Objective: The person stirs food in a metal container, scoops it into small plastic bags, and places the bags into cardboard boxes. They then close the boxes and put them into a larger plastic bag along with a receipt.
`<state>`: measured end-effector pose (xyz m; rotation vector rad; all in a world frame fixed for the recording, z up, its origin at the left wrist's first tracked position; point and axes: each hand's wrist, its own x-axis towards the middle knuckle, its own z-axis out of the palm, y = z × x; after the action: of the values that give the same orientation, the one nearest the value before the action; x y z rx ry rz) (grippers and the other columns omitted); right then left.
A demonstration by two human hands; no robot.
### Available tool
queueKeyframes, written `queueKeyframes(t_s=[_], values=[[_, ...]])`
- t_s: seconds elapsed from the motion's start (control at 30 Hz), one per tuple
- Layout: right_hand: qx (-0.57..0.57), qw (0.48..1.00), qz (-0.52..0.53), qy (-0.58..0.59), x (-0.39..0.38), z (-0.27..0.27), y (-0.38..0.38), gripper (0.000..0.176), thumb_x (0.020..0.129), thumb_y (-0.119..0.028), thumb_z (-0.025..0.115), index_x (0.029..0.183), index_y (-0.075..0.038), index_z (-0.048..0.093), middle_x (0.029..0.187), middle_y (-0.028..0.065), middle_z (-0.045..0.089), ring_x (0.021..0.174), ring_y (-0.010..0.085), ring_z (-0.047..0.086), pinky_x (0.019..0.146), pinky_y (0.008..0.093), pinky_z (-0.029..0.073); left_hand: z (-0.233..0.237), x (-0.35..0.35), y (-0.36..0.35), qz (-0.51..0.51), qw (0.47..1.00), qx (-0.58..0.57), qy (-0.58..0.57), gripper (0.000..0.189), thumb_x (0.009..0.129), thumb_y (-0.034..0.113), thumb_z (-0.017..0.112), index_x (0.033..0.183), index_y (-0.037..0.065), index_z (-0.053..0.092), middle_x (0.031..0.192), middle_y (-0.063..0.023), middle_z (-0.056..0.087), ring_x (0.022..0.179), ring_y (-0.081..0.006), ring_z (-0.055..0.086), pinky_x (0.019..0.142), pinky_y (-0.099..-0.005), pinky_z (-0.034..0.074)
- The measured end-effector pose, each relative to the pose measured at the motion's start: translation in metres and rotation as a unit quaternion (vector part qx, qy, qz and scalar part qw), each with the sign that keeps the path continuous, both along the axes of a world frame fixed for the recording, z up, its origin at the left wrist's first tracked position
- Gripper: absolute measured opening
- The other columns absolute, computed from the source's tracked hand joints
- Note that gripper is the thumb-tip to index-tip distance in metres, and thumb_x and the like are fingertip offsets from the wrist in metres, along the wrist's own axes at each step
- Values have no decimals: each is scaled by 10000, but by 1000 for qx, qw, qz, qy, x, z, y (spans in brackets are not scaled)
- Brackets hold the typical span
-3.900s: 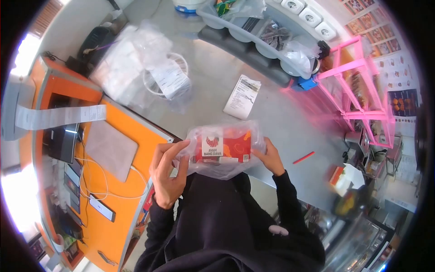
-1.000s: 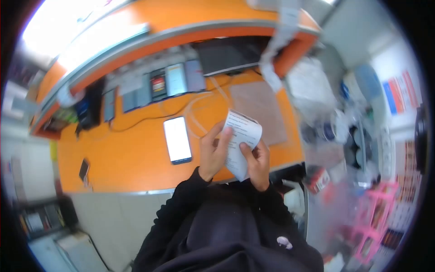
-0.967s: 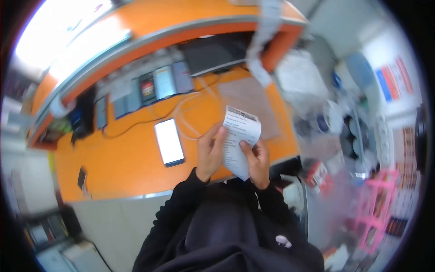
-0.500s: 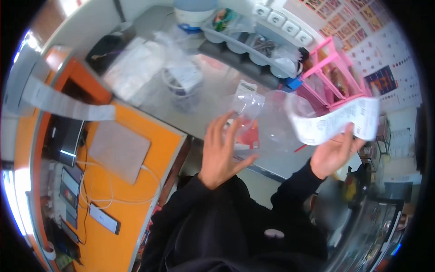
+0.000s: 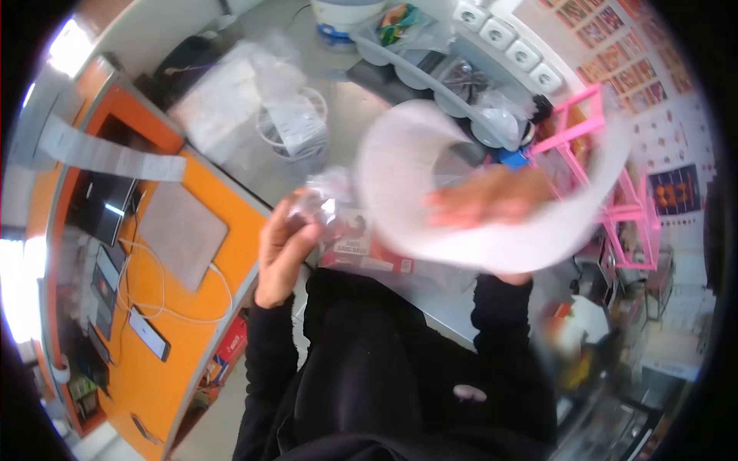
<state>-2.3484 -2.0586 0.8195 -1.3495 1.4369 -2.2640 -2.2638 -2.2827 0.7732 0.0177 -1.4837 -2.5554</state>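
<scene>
My left hand (image 5: 283, 257) is closed on a crumpled piece of clear plastic bag (image 5: 330, 201), thumb and fingers pinching its edge. Over the grey table, my right hand (image 5: 496, 200) grips a long, curling strip of receipt paper (image 5: 396, 203), smeared by motion. The strip loops wide around the hand and hides part of the table behind it. A red and white packet (image 5: 354, 247) lies just right of my left hand, overlapped by the clear plastic.
A clear cup with a receipt (image 5: 296, 131) and plastic bags (image 5: 223, 92) stand on the grey table. Behind are a grey bin tray (image 5: 442, 92) and a pink rack (image 5: 642, 207). On the left orange desk (image 5: 204, 288) lie a grey pad (image 5: 181, 230) and phone (image 5: 148, 333).
My left hand has moved left and closed on the clear plastic. My right hand has swung left with the receipt strip, which now curls wide. The view has shifted.
</scene>
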Motion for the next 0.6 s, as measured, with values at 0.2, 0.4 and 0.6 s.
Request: queueKeyframes(t_s=[0.2, 0.4, 0.6], values=[[568, 768, 136, 263, -43, -101, -27, 286, 741, -25, 592, 1026, -48, 588, 903, 179, 630, 883, 300, 617, 746, 412, 467, -27, 28, -31, 0, 997, 64, 34, 440, 769, 159, 574, 1147, -50, 484, 1060, -95, 542, 966, -189, 539, 899, -329, 408], [621, 669, 381, 144, -40, -146, -15, 537, 792, -100, 562, 1310, -110, 425, 1212, 161, 532, 1055, 328, 540, 910, 359, 411, 0, 32, -41, -67, 971, -229, 25, 509, 698, 196, 630, 1106, -81, 504, 984, -84, 546, 926, -170, 523, 821, -272, 403], [480, 861, 169, -3, -37, -162, -39, 639, 833, -51, 510, 1412, -170, 267, 1245, 193, 508, 1076, 330, 533, 901, 361, 408, 11, 22, -47, -39, 915, -401, 37, 801, 555, 337, 798, 1194, -18, 472, 1213, -166, 489, 1129, -299, 479, 944, -365, 376]])
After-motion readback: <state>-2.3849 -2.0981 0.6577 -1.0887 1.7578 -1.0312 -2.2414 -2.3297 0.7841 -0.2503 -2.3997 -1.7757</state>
